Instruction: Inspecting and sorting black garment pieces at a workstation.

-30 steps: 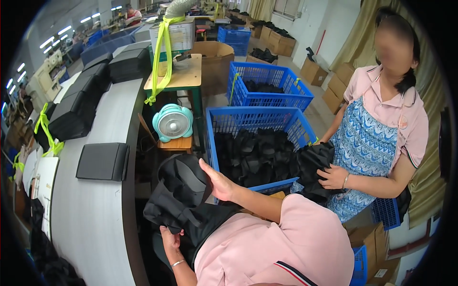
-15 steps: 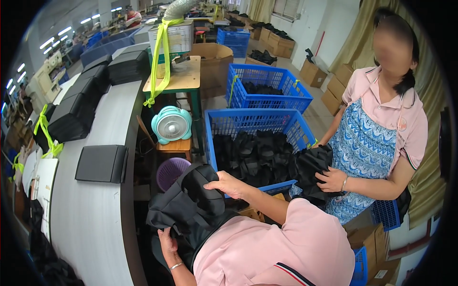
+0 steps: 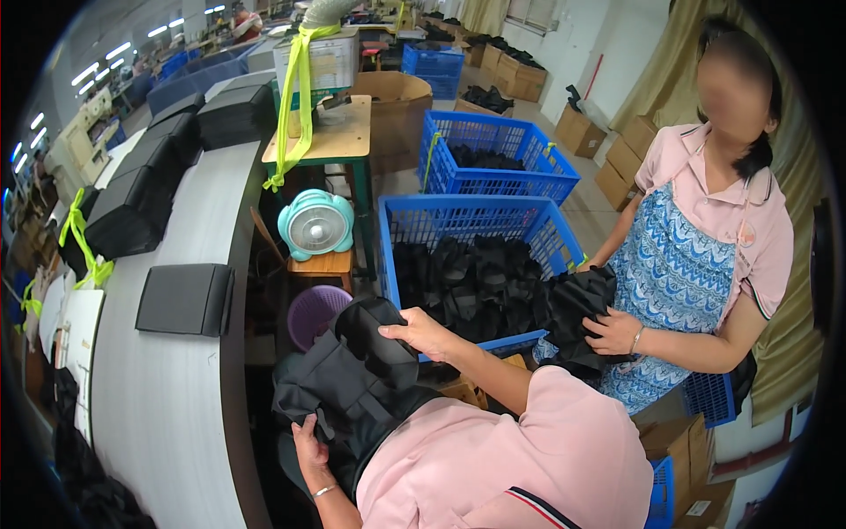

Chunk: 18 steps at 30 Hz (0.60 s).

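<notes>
A black fabric bag point(image 3: 348, 375) lies across my lap, its mouth toward my right hand. My right hand point(image 3: 421, 333) pinches the bag's upper rim between thumb and fingers. Lower on the left, my left hand point(image 3: 310, 448), with a bracelet at the wrist, grips the bag's near-left edge; part of its fingers is hidden under the cloth. To the right, a co-worker's hand point(image 3: 614, 332) holds another black fabric piece point(image 3: 577, 309) at the side of a blue plastic crate point(image 3: 467, 204), which is filled with similar black pieces.
At left runs a long grey table point(image 3: 167, 379) with a flat black stack point(image 3: 183, 300) and several taller black stacks point(image 3: 128, 216). A purple basket point(image 3: 308, 322) and a turquoise fan point(image 3: 315, 225) on a wooden stool stand beyond the bag. Another blue crate point(image 3: 502, 185) is farther back.
The bag has turned slightly in my hands, and more of its front with the stitched straps faces up. Both hands keep their hold. The co-worker has barely moved.
</notes>
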Each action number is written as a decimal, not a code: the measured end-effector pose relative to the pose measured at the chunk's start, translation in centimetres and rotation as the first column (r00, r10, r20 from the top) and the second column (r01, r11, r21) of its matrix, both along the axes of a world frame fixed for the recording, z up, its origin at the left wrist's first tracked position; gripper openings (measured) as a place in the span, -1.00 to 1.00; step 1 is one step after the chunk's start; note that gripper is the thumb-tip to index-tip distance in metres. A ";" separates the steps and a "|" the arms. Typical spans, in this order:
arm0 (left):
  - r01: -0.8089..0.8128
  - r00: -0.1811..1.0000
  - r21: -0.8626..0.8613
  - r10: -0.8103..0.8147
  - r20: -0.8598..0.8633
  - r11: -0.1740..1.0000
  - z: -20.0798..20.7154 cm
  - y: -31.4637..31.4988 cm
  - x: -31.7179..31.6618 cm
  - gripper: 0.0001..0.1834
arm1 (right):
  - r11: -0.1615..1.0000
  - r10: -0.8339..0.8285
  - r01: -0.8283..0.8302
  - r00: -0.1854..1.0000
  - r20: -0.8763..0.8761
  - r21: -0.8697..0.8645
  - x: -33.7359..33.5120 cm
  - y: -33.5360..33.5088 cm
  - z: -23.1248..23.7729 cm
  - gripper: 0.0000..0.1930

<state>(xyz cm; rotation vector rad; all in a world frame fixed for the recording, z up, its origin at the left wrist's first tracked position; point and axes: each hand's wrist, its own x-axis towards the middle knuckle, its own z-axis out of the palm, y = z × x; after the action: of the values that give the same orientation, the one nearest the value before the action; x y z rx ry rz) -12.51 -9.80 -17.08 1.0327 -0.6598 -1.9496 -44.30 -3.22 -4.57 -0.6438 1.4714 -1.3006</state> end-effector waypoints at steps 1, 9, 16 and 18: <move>-0.033 0.999 0.031 0.033 0.004 0.999 0.0 0.3 -0.2 -0.68 | 0.999 0.050 -0.051 0.997 -0.066 -0.015 -0.2 0.0 -0.4 -0.75; -0.007 1.000 -0.040 0.008 0.019 0.999 -1.3 -0.1 1.6 -0.67 | 0.873 0.462 -0.391 0.853 -0.241 0.290 -1.3 1.9 2.1 -0.77; 0.458 0.853 -0.169 -0.378 0.359 0.873 1.4 -0.4 2.1 -0.34 | 0.899 0.437 -0.338 0.629 -0.644 0.280 -3.0 3.0 2.8 -0.68; 0.430 0.899 -0.151 -0.405 0.169 0.890 1.9 0.1 2.2 -0.42 | 0.893 0.449 -0.400 0.779 -0.437 0.205 -3.3 2.7 0.9 -0.78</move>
<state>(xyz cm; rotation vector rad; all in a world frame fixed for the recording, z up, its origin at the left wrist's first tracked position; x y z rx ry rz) -10.26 -9.73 -15.22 0.9671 -1.2003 -2.1410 -47.63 -0.54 -3.65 -1.2169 1.6382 -0.7299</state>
